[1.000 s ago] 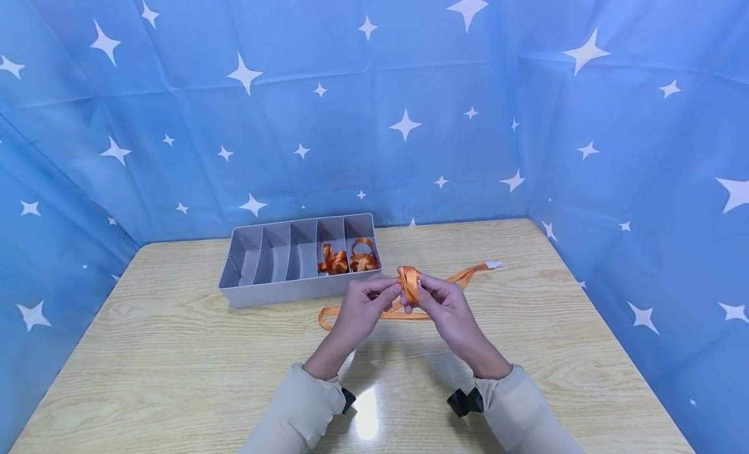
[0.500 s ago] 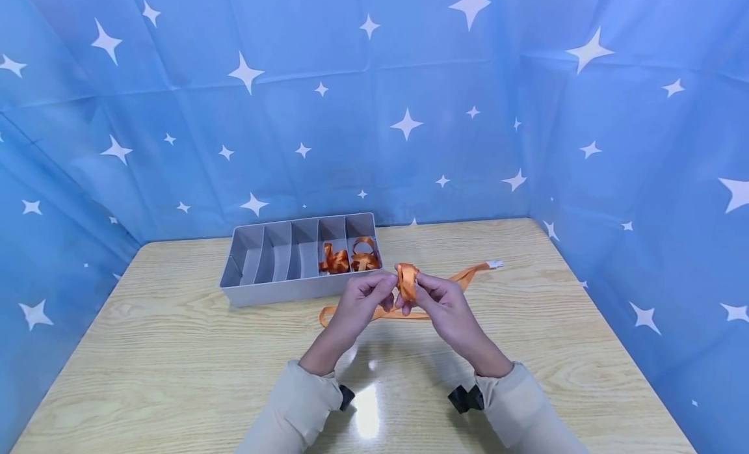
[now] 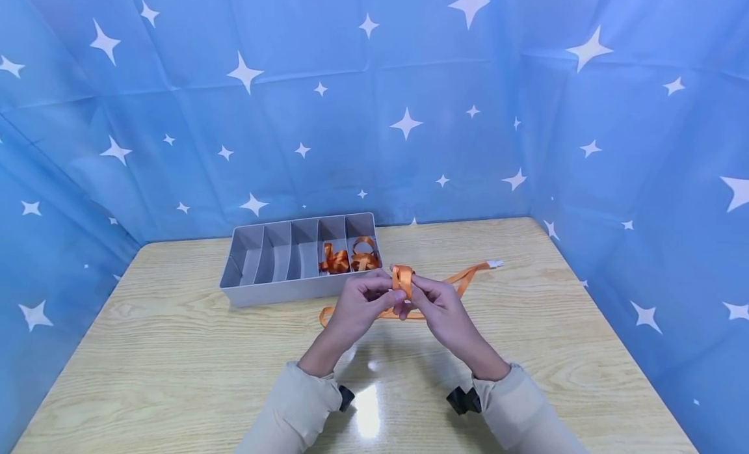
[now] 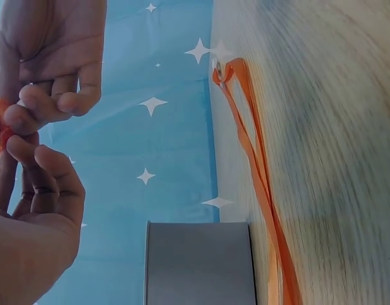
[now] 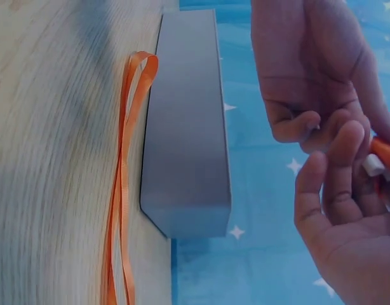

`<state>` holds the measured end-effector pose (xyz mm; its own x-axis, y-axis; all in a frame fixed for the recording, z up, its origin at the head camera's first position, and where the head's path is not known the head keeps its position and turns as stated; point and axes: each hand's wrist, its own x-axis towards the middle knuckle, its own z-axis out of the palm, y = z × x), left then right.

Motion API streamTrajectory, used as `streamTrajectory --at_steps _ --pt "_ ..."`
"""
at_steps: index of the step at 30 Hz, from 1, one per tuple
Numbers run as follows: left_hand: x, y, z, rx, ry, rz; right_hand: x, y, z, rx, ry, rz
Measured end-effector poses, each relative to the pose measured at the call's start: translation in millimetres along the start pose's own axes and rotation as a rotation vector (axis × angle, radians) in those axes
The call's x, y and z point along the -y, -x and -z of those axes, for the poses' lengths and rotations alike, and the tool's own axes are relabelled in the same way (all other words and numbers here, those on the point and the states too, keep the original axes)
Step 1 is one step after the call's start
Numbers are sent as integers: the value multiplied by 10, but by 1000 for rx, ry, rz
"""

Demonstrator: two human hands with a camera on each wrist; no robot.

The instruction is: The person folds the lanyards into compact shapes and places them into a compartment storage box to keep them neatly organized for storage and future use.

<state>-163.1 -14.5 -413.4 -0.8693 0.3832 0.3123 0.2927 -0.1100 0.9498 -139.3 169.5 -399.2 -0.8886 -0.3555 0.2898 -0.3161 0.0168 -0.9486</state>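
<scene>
Though near left hand [image 3: 364, 301], lanyard [image 4: 265, 190] beside tray [image 3: 292, 289]

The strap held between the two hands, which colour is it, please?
Plain orange; the strap shows best in the head view.

Orange ribbon coil [image 3: 404, 278] shifted slightly L vs. b4.

Satiny orange ribbon coil [image 3: 406, 278], smooth orange ribbon lanyard [image 3: 476, 269] with soft sheen, matt grey plastic organizer [image 3: 292, 290], glossy wood-grain tabletop [image 3: 175, 363], creased star-print cloth backdrop [image 3: 333, 129], matt beige cloth sleeves [image 3: 295, 402]
</scene>
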Motion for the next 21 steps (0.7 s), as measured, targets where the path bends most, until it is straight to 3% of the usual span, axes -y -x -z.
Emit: streamTrajectory --at_steps 13,21 --pt "-25 9 -64 -69 -68 -61 24 -2 -22 4 -36 -12" --pt "-21 16 -93 -89 -222 -100 24 1 -21 18 -19 -26"
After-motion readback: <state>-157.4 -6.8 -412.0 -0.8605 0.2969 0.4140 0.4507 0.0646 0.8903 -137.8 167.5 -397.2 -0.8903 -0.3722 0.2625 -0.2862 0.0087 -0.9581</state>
